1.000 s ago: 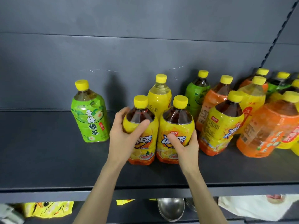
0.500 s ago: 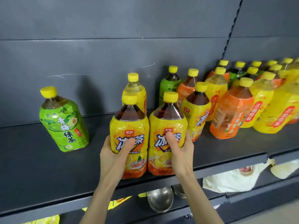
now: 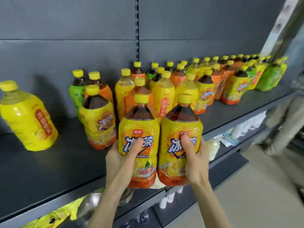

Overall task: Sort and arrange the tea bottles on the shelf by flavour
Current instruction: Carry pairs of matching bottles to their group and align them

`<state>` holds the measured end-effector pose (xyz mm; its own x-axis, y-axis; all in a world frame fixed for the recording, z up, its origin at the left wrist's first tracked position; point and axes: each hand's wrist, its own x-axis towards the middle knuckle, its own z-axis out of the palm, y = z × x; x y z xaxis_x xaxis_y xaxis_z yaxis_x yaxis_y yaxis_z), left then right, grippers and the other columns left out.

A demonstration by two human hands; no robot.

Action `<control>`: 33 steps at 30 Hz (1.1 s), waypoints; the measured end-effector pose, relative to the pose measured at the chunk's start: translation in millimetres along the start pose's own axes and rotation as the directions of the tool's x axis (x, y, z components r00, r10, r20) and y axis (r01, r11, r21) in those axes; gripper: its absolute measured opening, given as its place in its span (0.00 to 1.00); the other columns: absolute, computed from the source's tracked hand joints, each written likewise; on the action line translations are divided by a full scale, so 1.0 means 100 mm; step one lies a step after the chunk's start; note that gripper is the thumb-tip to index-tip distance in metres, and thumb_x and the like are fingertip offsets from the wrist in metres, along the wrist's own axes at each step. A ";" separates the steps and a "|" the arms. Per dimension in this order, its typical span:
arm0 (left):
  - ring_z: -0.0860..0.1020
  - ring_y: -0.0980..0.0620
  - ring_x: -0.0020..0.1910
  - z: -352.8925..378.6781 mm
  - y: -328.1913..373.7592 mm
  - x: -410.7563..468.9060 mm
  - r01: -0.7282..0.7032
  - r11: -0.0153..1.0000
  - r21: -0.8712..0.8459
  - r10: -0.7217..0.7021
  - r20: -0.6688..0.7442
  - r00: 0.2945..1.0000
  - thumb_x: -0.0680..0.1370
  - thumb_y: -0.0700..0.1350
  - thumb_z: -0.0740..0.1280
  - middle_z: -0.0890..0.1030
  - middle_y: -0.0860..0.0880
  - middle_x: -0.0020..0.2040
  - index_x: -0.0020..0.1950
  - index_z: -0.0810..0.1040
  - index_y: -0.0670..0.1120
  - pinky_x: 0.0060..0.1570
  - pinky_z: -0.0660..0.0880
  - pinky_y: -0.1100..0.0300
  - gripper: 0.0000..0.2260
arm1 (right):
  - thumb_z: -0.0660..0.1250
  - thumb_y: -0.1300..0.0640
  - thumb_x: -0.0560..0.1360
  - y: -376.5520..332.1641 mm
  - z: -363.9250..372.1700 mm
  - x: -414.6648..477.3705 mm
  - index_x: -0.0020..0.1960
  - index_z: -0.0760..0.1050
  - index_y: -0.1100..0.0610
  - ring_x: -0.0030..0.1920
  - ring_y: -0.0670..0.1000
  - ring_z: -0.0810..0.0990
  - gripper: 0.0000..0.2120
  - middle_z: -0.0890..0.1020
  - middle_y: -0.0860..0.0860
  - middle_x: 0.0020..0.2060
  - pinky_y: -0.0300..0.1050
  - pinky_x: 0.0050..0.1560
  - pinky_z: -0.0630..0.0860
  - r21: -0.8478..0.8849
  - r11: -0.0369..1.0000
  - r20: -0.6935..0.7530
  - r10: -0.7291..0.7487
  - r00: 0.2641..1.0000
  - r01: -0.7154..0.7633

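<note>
My left hand [image 3: 121, 159] grips one yellow-labelled iced black tea bottle [image 3: 139, 129], and my right hand [image 3: 195, 160] grips a second, identical bottle [image 3: 181, 127]. Both bottles are upright, side by side, held off the dark shelf [image 3: 41, 170] just in front of its front edge. A third bottle of the same flavour [image 3: 98, 119] stands on the shelf to their left. A pale yellow bottle [image 3: 26, 116] stands alone at the far left. Behind and to the right crowd several mixed bottles [image 3: 164, 89]: yellow, orange and green labels, all with yellow caps.
A green bottle [image 3: 76, 94] and an orange one [image 3: 105, 91] stand against the back wall. The row of bottles runs to the shelf's right end, where a green one [image 3: 269, 76] stands. A lower shelf [image 3: 181, 203] holds small packaged goods. A person [image 3: 286, 122] stands at the far right.
Both hands have lifted the two iced tea bottles off the shelf and carried them to the right. The view has swung right, so the lone green bottle has left the frame.
</note>
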<state>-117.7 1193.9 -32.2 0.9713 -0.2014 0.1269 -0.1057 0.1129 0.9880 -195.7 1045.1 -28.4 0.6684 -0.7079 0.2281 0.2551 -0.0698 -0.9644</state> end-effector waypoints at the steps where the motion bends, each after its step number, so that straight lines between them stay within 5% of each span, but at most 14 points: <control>1: 0.83 0.59 0.41 0.25 -0.05 -0.06 0.008 1.000 -0.003 -0.008 0.015 1.000 0.63 0.63 0.70 0.84 0.59 0.42 0.48 0.79 0.54 0.41 0.77 0.61 0.19 | 0.69 0.35 0.60 -0.01 -0.25 0.07 0.52 0.77 0.54 0.43 0.49 0.85 0.29 0.86 0.48 0.42 0.39 0.39 0.80 -0.018 1.000 -0.016 0.000 1.000 -0.001; 4: 0.82 0.60 0.39 0.95 -0.17 -0.21 0.023 1.000 -0.003 -0.023 0.078 0.997 0.63 0.65 0.73 0.84 0.58 0.40 0.46 0.78 0.54 0.39 0.75 0.62 0.20 | 0.71 0.38 0.62 -0.02 -0.93 0.28 0.52 0.77 0.55 0.42 0.48 0.85 0.26 0.86 0.47 0.41 0.39 0.38 0.79 -0.044 0.999 -0.078 0.008 0.997 -0.012; 10: 0.81 0.62 0.40 2.10 -0.24 -0.28 0.017 1.000 0.008 -0.018 0.186 0.982 0.66 0.65 0.70 0.83 0.61 0.39 0.46 0.78 0.55 0.33 0.74 0.72 0.17 | 0.68 0.34 0.62 -0.01 -1.98 0.75 0.48 0.79 0.53 0.45 0.53 0.85 0.26 0.86 0.51 0.42 0.58 0.51 0.80 -0.100 0.994 -0.233 0.013 0.972 -0.038; 16: 0.82 0.62 0.42 3.14 -0.27 0.10 -0.030 1.000 -0.007 0.031 0.272 0.962 0.65 0.66 0.70 0.83 0.64 0.40 0.43 0.80 0.61 0.38 0.77 0.68 0.13 | 0.67 0.34 0.61 -0.02 -2.63 1.48 0.45 0.78 0.55 0.40 0.47 0.84 0.25 0.86 0.48 0.38 0.44 0.43 0.78 -0.105 0.994 -0.303 -0.039 0.952 0.008; 19: 0.82 0.60 0.43 3.67 -0.35 0.37 -0.052 0.999 -0.012 0.053 0.277 0.959 0.65 0.65 0.67 0.83 0.62 0.42 0.45 0.79 0.58 0.42 0.77 0.63 0.15 | 0.68 0.34 0.61 0.05 -2.96 1.96 0.45 0.78 0.55 0.42 0.50 0.85 0.25 0.86 0.50 0.40 0.49 0.45 0.79 -0.129 0.991 -0.311 -0.063 0.948 0.023; 23: 0.81 0.63 0.42 4.39 -0.38 0.73 -0.080 0.996 -0.027 0.084 0.300 0.950 0.65 0.64 0.66 0.83 0.64 0.42 0.46 0.79 0.57 0.38 0.75 0.72 0.15 | 0.68 0.34 0.62 0.12 -3.35 2.69 0.46 0.79 0.55 0.44 0.53 0.85 0.26 0.86 0.52 0.41 0.55 0.50 0.80 -0.146 0.989 -0.332 -0.083 0.940 0.036; 29: 0.82 0.60 0.43 5.36 -0.46 1.26 -0.112 0.994 0.006 0.106 0.291 0.951 0.61 0.71 0.65 0.84 0.59 0.43 0.52 0.80 0.52 0.47 0.79 0.55 0.29 | 0.66 0.32 0.60 0.18 -3.86 3.65 0.43 0.79 0.52 0.39 0.45 0.83 0.25 0.85 0.45 0.37 0.48 0.46 0.78 -0.181 0.983 -0.381 -0.102 0.919 0.034; 33: 0.81 0.59 0.47 5.99 -0.52 1.51 -0.119 0.992 0.031 0.107 0.259 0.960 0.61 0.72 0.64 0.84 0.59 0.45 0.53 0.80 0.54 0.53 0.78 0.52 0.29 | 0.65 0.32 0.60 0.24 -4.24 4.24 0.41 0.78 0.51 0.37 0.42 0.81 0.24 0.84 0.42 0.35 0.45 0.44 0.76 -0.187 0.982 -0.381 -0.105 0.918 0.034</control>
<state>-93.2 574.4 -11.5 0.8657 -0.4332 0.2508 -0.2273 0.1061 0.9680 -202.6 445.0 -11.9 0.3208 -0.9109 0.2594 0.1422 -0.2244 -0.9641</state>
